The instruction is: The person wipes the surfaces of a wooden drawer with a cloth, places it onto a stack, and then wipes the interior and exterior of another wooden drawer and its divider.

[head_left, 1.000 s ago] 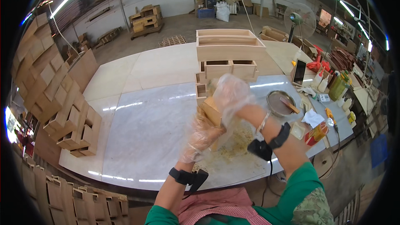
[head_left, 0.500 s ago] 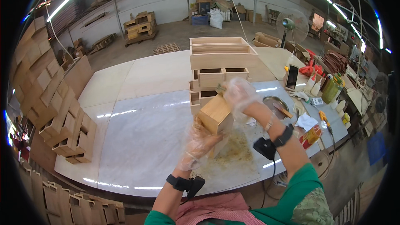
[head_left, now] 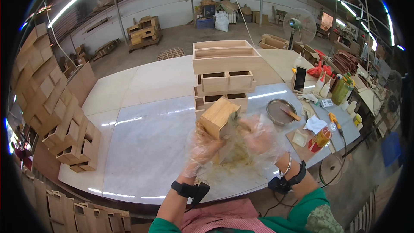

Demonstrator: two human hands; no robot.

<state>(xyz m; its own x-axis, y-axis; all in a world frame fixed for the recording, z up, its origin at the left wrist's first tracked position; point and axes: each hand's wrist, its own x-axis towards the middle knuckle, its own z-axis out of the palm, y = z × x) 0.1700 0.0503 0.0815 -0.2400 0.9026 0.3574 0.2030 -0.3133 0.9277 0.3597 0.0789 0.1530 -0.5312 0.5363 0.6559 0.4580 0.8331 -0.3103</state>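
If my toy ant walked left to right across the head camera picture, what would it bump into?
Stacked wooden boxes → wooden box → the person's right hand → smartphone → red-and-yellow bottle.

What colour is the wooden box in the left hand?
The wooden box in the left hand is light yellowish-brown; it shows best in the head view.

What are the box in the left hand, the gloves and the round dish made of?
The box: apparently wood, perhaps stained or oiled; visible grain, yellower than the pale drawers. The gloves: likely thin plastic film; wrinkled, see-through. The round dish: probably smooth metal, given its shiny grey rim.
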